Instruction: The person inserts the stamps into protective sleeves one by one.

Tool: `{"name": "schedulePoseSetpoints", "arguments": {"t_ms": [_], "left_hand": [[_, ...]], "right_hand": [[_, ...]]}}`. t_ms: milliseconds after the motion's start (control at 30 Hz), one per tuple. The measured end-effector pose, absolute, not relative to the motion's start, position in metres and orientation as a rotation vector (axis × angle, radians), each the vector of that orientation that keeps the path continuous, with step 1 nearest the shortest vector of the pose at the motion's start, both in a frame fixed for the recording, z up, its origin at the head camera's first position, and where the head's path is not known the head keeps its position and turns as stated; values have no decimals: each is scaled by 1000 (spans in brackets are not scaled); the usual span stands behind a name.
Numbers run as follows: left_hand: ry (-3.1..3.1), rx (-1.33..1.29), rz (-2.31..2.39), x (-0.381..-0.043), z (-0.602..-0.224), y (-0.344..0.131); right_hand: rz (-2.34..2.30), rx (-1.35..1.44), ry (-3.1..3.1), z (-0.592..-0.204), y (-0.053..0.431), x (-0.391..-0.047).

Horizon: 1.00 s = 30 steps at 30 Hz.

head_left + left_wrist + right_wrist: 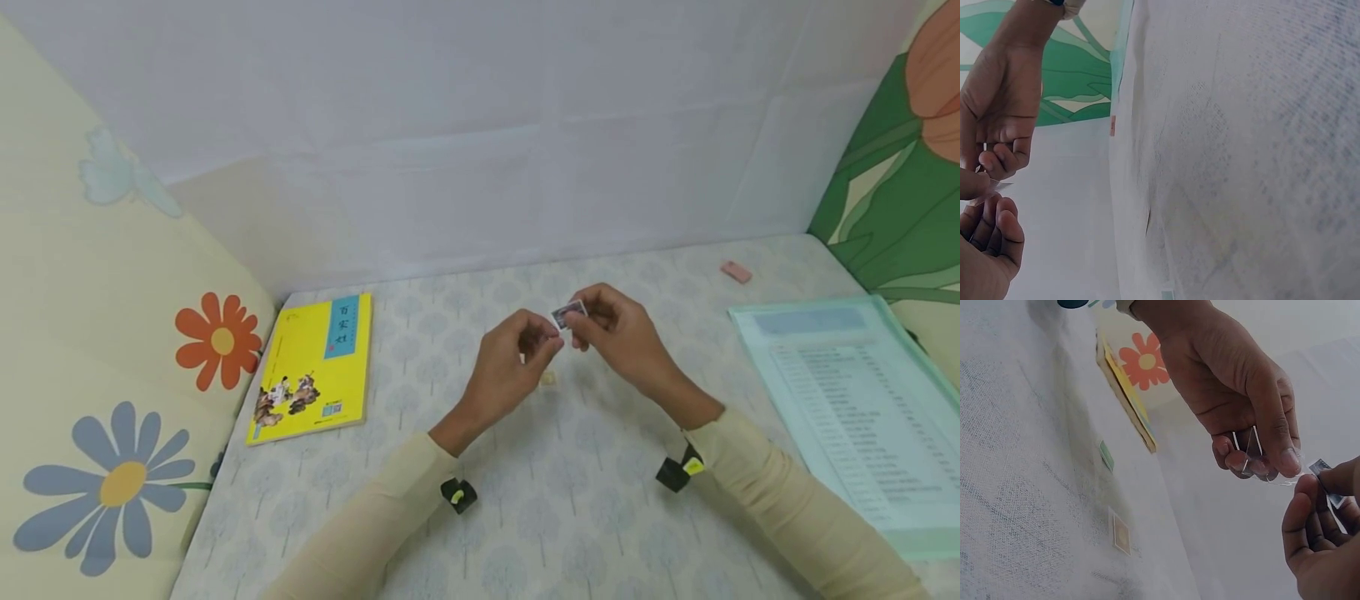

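Above the table, my right hand pinches a small stamp-like picture with a pale border between thumb and fingers. Close beside it, my left hand pinches a thin clear plastic sleeve, best seen in the right wrist view. The sleeve's edge is near the picture; whether the two touch I cannot tell. On the cloth below lies a small yellowish stamp-like piece, partly beside the left hand. The right wrist view shows this bordered piece and a small green piece on the cloth.
A yellow book lies at the left of the tree-patterned tablecloth. At the right is a printed sheet in a pale teal folder. A small pink block sits at the back right. A white wall cloth stands behind.
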<state>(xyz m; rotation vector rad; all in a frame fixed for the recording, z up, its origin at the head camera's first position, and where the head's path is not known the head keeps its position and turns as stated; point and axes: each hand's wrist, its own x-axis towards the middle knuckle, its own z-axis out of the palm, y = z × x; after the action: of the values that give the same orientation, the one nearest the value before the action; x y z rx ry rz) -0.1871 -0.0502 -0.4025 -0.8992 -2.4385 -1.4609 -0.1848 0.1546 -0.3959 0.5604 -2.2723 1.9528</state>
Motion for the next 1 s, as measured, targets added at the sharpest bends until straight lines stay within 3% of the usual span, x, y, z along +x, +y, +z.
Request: {"name": "schedulePoseSetpoints", "arguments": {"t_ms": [600, 1000], "left_hand": [[-2362, -925, -1752, -187, -402, -49], [-2340, -965, -1762, -168, -372, -50]], "right_hand": [[1931, 611, -2240, -396, 152, -184], [1913, 591, -2237, -396, 152, -183]]}}
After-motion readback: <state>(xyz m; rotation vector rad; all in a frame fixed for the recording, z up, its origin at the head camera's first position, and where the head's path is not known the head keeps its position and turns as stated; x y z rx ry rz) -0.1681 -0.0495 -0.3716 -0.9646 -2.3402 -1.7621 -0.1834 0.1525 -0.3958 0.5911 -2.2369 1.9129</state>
